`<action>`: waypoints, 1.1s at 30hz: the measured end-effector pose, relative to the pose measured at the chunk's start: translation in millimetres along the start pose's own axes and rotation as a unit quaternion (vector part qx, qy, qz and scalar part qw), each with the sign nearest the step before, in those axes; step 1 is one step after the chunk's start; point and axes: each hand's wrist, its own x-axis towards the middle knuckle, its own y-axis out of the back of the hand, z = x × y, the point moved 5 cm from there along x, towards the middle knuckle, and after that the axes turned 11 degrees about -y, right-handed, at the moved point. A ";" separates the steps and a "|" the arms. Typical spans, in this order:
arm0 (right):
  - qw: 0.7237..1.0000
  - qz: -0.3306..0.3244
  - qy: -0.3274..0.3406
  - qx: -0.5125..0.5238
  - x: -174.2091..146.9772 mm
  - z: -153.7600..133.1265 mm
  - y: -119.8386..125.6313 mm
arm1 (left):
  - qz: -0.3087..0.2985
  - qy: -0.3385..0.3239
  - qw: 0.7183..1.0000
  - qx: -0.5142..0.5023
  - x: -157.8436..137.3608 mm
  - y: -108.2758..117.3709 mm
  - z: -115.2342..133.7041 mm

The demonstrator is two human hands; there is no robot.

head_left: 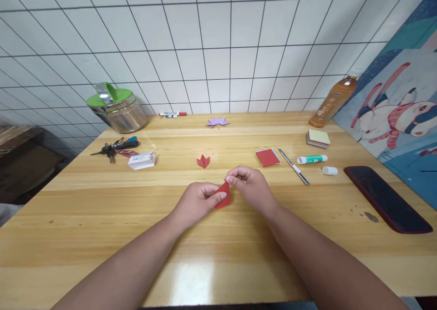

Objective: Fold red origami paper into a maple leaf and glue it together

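A folded piece of red paper (pixel 223 201) is held just above the wooden table, its tip pointing away from me. My left hand (pixel 200 200) pinches its left side, thumb on top. With thumb and forefinger, my right hand (pixel 251 186) grips the far tip of the same paper. Beyond my hands lies a small red folded-paper leaf piece (pixel 203 161). Farther back sits a purple paper maple leaf (pixel 218 122). A stack of square paper with a red sheet on top (pixel 268 157) rests past my right hand, beside a craft knife (pixel 293 166).
At right are a glue stick (pixel 312 159), its white cap (pixel 329 170), a sticky-note pad (pixel 318 138), a dark phone-like device (pixel 388 198) and a tea bottle (pixel 334 100). At left are keys (pixel 114 149), a small white box (pixel 142 161) and a green-lidded steel pot (pixel 119 109). A marker (pixel 173 114) lies by the tiled wall.
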 end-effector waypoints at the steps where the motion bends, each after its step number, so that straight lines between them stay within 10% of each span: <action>1: 1.000 0.011 -0.002 -0.001 -0.4 -0.8 0.7 | 0.003 0.004 1.000 -0.009 -0.1 -0.2 -0.5; 22: 0.992 -0.039 -0.058 0.105 1.3 11.1 -8.5 | 0.087 -0.005 0.995 -0.056 2.8 10.8 -3.8; 33: 0.999 -0.032 -0.006 -0.005 2.7 9.0 -12.4 | 0.120 -0.063 0.987 -0.086 3.9 17.0 7.5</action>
